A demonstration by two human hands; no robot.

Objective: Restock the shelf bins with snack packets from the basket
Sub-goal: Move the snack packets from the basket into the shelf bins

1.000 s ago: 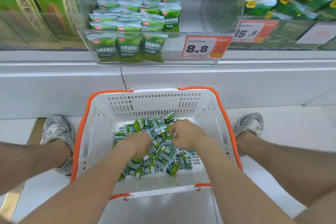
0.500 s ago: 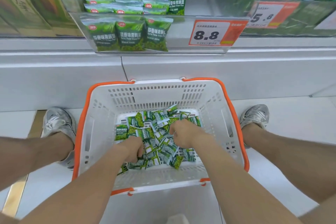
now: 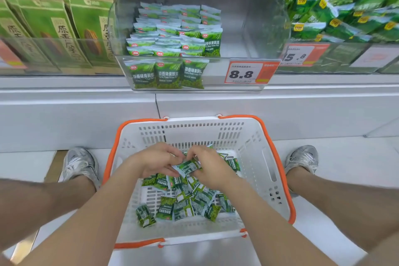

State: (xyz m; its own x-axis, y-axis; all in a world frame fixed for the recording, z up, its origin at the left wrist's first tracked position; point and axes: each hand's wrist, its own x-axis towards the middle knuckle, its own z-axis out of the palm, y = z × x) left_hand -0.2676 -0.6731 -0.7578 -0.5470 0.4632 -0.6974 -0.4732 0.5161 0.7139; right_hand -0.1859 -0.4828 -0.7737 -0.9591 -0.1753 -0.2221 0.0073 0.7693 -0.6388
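A white basket [image 3: 265,170] with orange handles stands on the floor between my feet, holding several small green snack packets [image 3: 183,201]. My left hand [image 3: 155,160] and my right hand [image 3: 210,167] are raised together over the pile, both gripping a bunch of green packets [image 3: 186,167] between them. Above, a clear shelf bin [image 3: 244,28] holds rows of the same green packets [image 3: 172,34] on its left side; its right half is bare.
An orange 8.8 price tag [image 3: 248,73] hangs on the bin front. Green boxes [image 3: 64,32] fill the bin to the left, larger green bags [image 3: 345,2] the bin to the right. My grey shoes [image 3: 79,164] flank the basket.
Both hands have lifted out of the pile and come together holding a bunch of packets. The view has tilted up toward the shelf.
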